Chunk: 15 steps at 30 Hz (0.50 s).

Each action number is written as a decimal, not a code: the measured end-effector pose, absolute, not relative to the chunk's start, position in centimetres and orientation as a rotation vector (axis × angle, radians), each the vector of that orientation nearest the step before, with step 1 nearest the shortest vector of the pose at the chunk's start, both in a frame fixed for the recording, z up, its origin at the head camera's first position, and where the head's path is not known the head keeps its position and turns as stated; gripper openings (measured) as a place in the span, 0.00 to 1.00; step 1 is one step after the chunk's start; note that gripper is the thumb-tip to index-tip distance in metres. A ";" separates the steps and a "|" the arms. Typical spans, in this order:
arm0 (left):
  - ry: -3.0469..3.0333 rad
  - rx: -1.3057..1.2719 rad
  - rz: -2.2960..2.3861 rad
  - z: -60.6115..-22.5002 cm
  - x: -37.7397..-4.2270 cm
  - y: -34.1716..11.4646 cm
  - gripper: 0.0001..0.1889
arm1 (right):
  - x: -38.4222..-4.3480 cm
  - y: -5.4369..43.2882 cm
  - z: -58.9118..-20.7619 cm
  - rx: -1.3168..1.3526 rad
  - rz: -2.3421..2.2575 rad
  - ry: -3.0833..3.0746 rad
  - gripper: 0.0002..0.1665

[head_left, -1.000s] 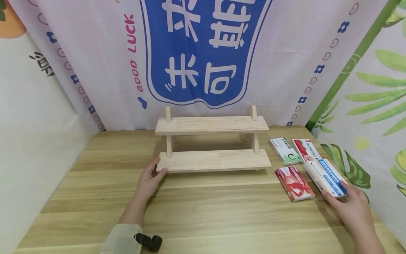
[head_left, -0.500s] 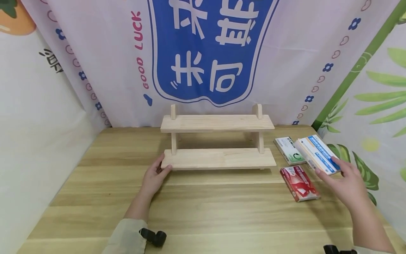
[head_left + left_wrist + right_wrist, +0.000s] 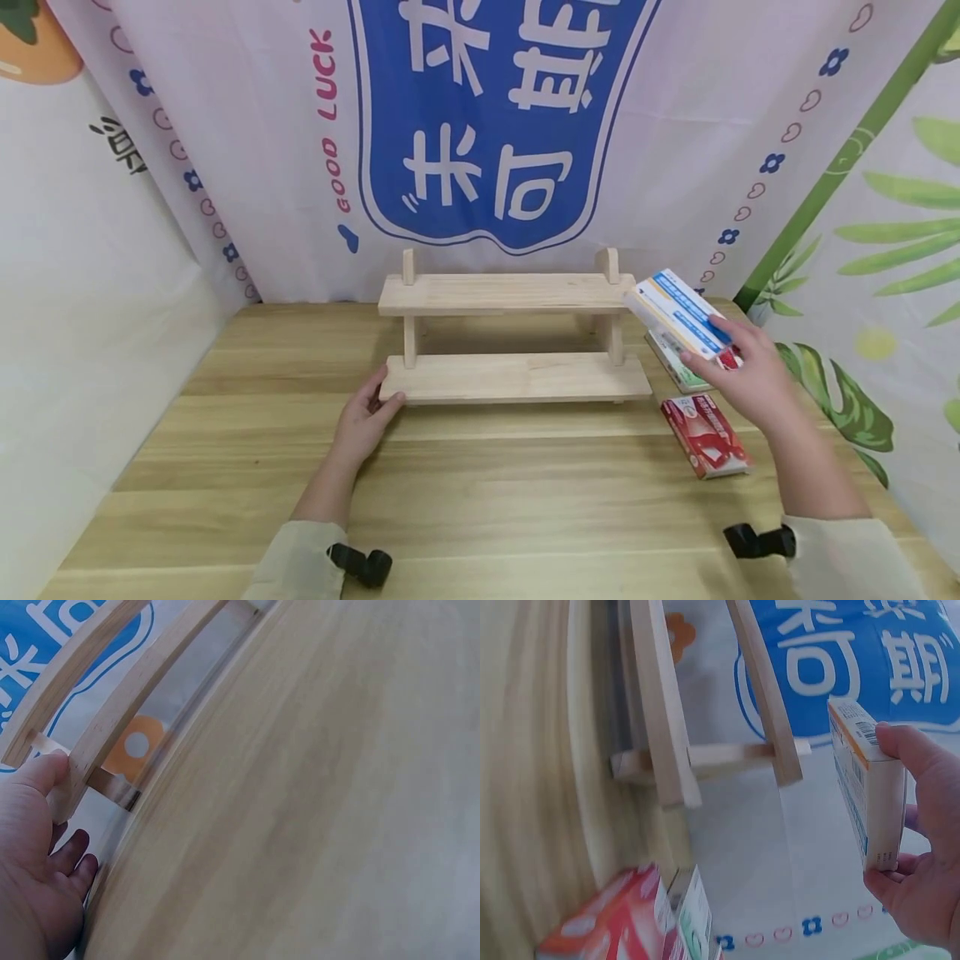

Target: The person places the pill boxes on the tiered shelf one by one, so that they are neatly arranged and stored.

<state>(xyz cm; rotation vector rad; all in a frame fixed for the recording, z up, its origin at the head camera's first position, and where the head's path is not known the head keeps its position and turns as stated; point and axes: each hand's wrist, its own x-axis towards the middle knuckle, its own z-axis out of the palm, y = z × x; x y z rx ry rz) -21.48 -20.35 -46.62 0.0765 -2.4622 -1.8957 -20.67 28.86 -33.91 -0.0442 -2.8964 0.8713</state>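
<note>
A two-tier wooden display shelf (image 3: 517,379) stands on the table against the back cloth. My left hand (image 3: 366,429) holds the left end of its lower board; in the left wrist view the thumb lies against the board end (image 3: 79,769). My right hand (image 3: 757,387) grips a white and blue medicine box (image 3: 678,315) between thumb and fingers. The box is raised in the air beside the right end of the upper board, tilted. In the right wrist view the box (image 3: 866,787) is apart from the shelf.
Right of the shelf lie a red box (image 3: 705,435) and a white and green box (image 3: 678,367). Another red and white box (image 3: 729,360) is mostly hidden behind my right hand. A printed cloth (image 3: 300,167) hangs behind the wooden table (image 3: 480,500).
My right hand has lifted the white and blue box off the table and carried it up and left toward the shelf. My left hand stays on the lower board.
</note>
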 end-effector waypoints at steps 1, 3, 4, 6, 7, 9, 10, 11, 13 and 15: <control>-2.458 0.074 -1.897 -46.6 -21.4 -20.4 0.35 | -21.0 28.2 -33.6 -0.021 0.877 -2.895 0.53; -2.456 0.063 -1.886 -46.9 -21.5 -20.5 0.35 | -21.7 27.1 -33.3 0.025 0.897 -2.889 0.53; -2.455 0.061 -1.879 -46.9 -21.5 -20.5 0.35 | -22.0 26.5 -33.1 0.036 0.904 -2.891 0.53; -2.456 0.062 -1.872 -47.0 -21.4 -20.5 0.35 | -22.6 25.4 -32.9 0.061 0.938 -2.900 0.54; -2.458 0.062 -1.870 -47.0 -21.4 -20.5 0.35 | -22.9 24.9 -32.8 0.068 0.945 -2.912 0.55; -2.460 0.062 -1.865 -46.9 -21.3 -20.5 0.35 | -23.5 23.9 -32.7 0.082 0.975 -2.925 0.56; -2.461 0.065 -1.862 -46.9 -21.3 -20.5 0.35 | -23.8 23.4 -32.6 0.090 0.989 -2.933 0.57; -2.463 0.065 -1.860 -46.9 -21.3 -20.5 0.35 | -24.1 22.9 -32.6 0.102 0.991 -2.943 0.57; -2.462 0.062 -1.860 -46.9 -21.3 -20.5 0.35 | -24.6 22.0 -32.5 0.115 0.987 -2.964 0.58; -2.460 0.052 -1.860 -47.0 -21.3 -20.5 0.35 | -25.2 21.0 -32.5 0.136 0.988 -2.976 0.57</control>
